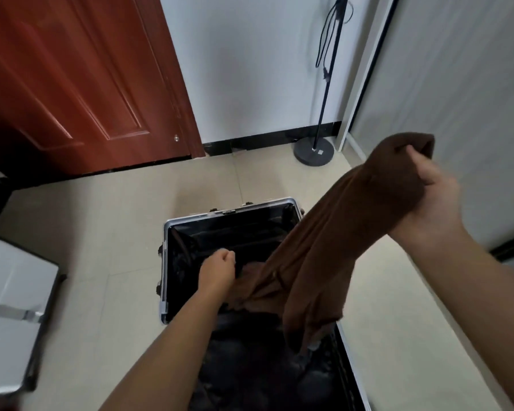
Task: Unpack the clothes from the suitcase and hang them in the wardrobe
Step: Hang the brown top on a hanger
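Note:
An open suitcase point(166, 262) with a silver frame and black lining lies on the tiled floor below me. A brown garment point(324, 241) stretches from inside it up to the right. My right hand point(431, 200) grips the garment's top end, raised above the suitcase's right side. My left hand point(218, 268) reaches into the suitcase with its fingers curled; it touches the garment's lower part, but whether it holds the cloth is hidden. Dark clothes point(250, 360) fill the suitcase's near half.
A red-brown door point(72, 84) stands at the back left. A black floor stand with a round base point(313, 152) is by the white wall. A pale sliding panel point(457, 84) rises on the right. A silver case point(15, 315) sits at the left.

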The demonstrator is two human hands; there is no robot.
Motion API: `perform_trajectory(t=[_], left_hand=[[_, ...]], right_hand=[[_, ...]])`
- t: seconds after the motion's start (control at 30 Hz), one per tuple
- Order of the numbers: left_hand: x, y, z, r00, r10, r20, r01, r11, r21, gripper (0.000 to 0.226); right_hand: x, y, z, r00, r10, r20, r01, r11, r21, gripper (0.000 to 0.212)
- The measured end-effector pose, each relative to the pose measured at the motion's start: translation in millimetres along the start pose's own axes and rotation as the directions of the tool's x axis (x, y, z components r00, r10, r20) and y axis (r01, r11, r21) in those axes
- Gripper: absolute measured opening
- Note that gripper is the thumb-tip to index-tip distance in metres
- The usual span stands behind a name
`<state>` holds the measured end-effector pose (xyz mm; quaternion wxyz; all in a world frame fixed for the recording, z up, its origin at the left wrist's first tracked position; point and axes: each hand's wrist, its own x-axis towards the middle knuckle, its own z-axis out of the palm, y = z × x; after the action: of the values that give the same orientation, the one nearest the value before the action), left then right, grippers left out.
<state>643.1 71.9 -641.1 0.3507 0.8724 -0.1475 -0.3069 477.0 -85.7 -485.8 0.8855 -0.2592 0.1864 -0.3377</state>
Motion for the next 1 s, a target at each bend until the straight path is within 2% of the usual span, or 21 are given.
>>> perform_trajectory(t=[0.03, 0.07, 0.13, 0.23, 0.33, 0.43, 0.5, 0.57, 0.67, 0.73, 0.8, 0.9, 0.93, 0.97, 1.0], left_hand=[[-13.0, 20.8, -18.4, 1.000, 0.010, -0.004, -0.010, 1.000, -0.028, 0.029], [-22.0, 32.1, -27.7, 0.998, 0.045, 0.038, -0.043, 0.998, -0.049, 0.026], [-58.4, 74.7, -47.7, 0.966, 0.084, 0.244, -0.074, 0.996, -0.048, 0.008], [-106.5, 127.9, -56.2, 0.838, 0.104, 0.536, -0.154, 0.987, 0.049, 0.063], [-144.6, 175.2, -57.9, 0.797, 0.133, 0.589, -0.242, 0.964, 0.110, 0.085], [-177.7, 220.8, -52.3, 0.766, 0.270, 0.584, -0.434, 0.887, 0.158, 0.095], [-194.8, 246.4, -38.6, 0.744, 0.329, 0.582, -0.494, 0.857, 0.147, 0.098], [-225.5, 281.8, -35.4, 0.746, 0.398, 0.533, -0.529, 0.841, 0.112, 0.089], [-264.6, 329.7, -46.8, 0.772, 0.445, 0.453, -0.569, 0.802, 0.181, 0.040], [-273.8, 350.4, -65.6, 0.768, 0.516, 0.380, -0.602, 0.783, 0.154, 0.035], [-286.0, 373.0, -92.7, 0.771, 0.525, 0.360, -0.586, 0.807, 0.079, 0.032], [-312.9, 407.6, -133.3, 0.798, 0.423, 0.430, -0.430, 0.899, -0.088, 0.011], [-326.7, 422.1, -145.0, 0.788, 0.409, 0.460, -0.409, 0.906, -0.105, 0.005], [-338.5, 434.1, -154.6, 0.779, 0.403, 0.479, -0.396, 0.910, -0.123, 0.009], [-354.9, 446.1, -164.3, 0.775, 0.395, 0.493, -0.378, 0.915, -0.138, 0.014]], right_hand=[[-5.3, -22.5, 14.3, 1.000, 0.029, -0.007, -0.029, 1.000, 0.006, 0.028], [-8.3, -29.9, 20.4, 0.998, 0.057, -0.011, -0.057, 0.998, 0.003, 0.027], [-20.6, -55.5, 51.4, 0.996, 0.079, -0.034, -0.080, 0.996, -0.038, 0.017], [-38.5, -87.2, 98.5, 0.993, 0.095, -0.075, -0.101, 0.992, -0.079, 0.017], [-67.4, -131.0, 144.9, 0.997, 0.069, -0.036, -0.074, 0.985, -0.158, 0.017], [-103.8, -183.4, 190.2, 0.996, -0.086, -0.017, 0.082, 0.983, -0.167, 0.027], [-127.6, -216.3, 213.1, 0.982, -0.191, 0.017, 0.191, 0.968, -0.164, 0.034], [-154.1, -244.9, 232.1, 0.969, -0.237, 0.063, 0.243, 0.961, -0.130, 0.036], [-187.6, -278.9, 245.4, 0.929, -0.349, 0.120, 0.357, 0.933, -0.047, 0.034], [-205.3, -303.6, 242.2, 0.899, -0.430, 0.084, 0.429, 0.903, 0.034, 0.028], [-227.6, -334.0, 227.6, 0.869, -0.493, 0.048, 0.490, 0.869, 0.064, 0.014], [-242.6, -359.4, 203.1, 0.814, -0.557, -0.164, 0.558, 0.829, -0.049, 0.006], [-249.7, -363.0, 199.7, 0.796, -0.570, -0.204, 0.569, 0.819, -0.069, 0.020], [-252.7, -363.5, 196.4, 0.786, -0.580, -0.214, 0.561, 0.815, -0.145, 0.026], [-261.1, -364.0, 197.4, 0.790, -0.582, -0.191, 0.521, 0.802, -0.292, 0.024]])
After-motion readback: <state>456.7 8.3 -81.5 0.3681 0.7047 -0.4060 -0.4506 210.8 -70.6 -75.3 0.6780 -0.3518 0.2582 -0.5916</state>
